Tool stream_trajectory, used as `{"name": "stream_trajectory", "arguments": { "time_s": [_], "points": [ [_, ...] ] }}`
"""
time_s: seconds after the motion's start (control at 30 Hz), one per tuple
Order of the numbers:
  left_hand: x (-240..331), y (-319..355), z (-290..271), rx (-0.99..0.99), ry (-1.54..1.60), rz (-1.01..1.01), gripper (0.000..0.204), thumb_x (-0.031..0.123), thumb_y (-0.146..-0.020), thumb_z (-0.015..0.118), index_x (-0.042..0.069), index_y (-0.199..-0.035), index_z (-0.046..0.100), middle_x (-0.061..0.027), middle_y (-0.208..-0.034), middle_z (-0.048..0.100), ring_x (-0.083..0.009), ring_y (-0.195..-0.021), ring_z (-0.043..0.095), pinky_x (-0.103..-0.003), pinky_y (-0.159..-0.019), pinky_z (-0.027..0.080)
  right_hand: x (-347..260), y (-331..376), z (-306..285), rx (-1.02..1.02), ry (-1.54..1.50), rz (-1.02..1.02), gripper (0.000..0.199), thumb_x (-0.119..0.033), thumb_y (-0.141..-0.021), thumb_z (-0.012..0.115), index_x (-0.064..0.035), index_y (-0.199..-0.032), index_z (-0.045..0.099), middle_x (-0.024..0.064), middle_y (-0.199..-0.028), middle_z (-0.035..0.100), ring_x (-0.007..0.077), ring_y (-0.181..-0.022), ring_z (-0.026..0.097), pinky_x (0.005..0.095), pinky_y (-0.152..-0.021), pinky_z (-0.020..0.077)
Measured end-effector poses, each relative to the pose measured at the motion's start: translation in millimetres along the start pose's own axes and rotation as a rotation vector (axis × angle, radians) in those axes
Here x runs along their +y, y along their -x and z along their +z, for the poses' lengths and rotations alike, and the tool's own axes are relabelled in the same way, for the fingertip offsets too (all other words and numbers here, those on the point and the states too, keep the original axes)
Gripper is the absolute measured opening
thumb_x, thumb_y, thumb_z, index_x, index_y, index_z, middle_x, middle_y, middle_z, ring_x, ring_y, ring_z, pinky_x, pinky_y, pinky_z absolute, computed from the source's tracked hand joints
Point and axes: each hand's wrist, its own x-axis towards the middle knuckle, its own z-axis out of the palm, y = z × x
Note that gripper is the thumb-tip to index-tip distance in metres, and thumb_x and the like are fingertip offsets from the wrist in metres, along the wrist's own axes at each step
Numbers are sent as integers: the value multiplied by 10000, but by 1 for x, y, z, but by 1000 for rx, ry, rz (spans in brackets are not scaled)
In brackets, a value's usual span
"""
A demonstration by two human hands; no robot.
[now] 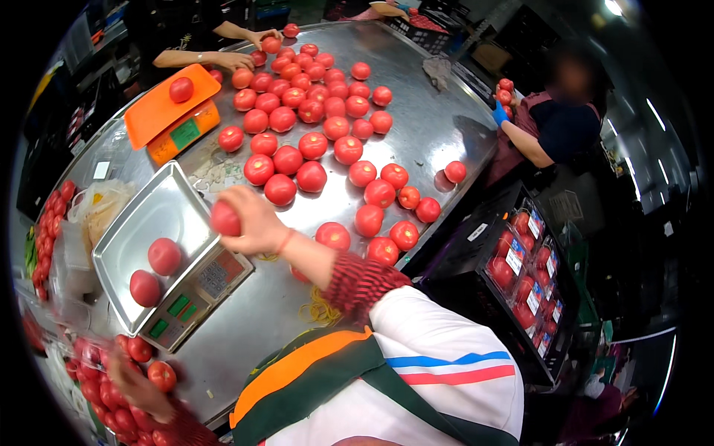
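white labels point(514, 260) mark packs point(501, 273) in a black crate point(461, 256). the right hand point(256, 219) has its grip round a tomato point(224, 218) by the scale tray point(126, 249), stem end unclear; the left hand point(141, 390) is blurred, its grip i cannot tell.

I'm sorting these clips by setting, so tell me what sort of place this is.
Probably a produce packing room: loose tomatoes lie on a metal table, a weighing scale stands there, and a black crate alongside holds labelled tomato packs.

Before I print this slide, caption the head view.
Right hand holding a tomato near a metal weighing tray bearing two more tomatoes.
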Motion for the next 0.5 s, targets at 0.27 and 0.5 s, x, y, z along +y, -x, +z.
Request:
{"name": "stream_trajectory", "arguments": {
  "time_s": [0.27,0.5],
  "points": [
    [92,163,93,-970,410,-481,327,101,-813,634,28,-1131,616,-178,-1046,652,-346,-992,631,-365,-878,485,86,91,-108,-204,368,517,618,-328,-718,701,-46,-1239,524,179,-1208,532,358,-1096,547,412,-928,469],
    [111,98,79,-1006,552,-114,356,65,-801,652,-4,-1144,584,-197,-1082,616,-298,-998,614,-340,-897,456,134,124,-213,429,660,513,237,-176,-830,595,-5,-991,623,193,-974,620,357,-937,589,424,-831,473]
  ]
}}
